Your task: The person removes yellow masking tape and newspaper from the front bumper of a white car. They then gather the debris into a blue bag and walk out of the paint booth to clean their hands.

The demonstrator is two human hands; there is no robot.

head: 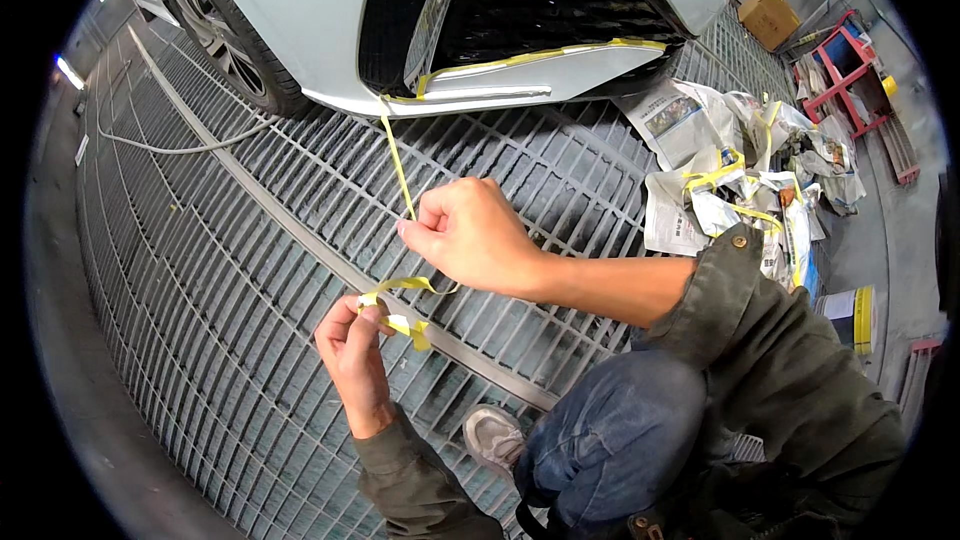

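Observation:
Yellow masking tape (397, 155) stretches taut from the lower edge of a pale car bumper (330, 45) down to my right hand (476, 236), whose thumb and forefinger pinch it. Its loose, curled end (409, 283) runs on to my left hand (354, 345). Those left fingertips hold the tape, and a crumpled strip hangs beside them. On the bumper, more yellow tape (540, 58) borders the pale lower trim (570, 71) under a glossy black recess (555, 7). Part of the tape is hidden behind my right hand.
Metal floor grating (247, 300) lies beneath me. Crumpled newspaper with tape scraps (720, 165) is heaped at right, near a red metal stand (840, 75), a cardboard box (769, 17) and a yellow-rimmed bucket (851, 315). A hose (187, 148) runs by the car wheel (225, 30).

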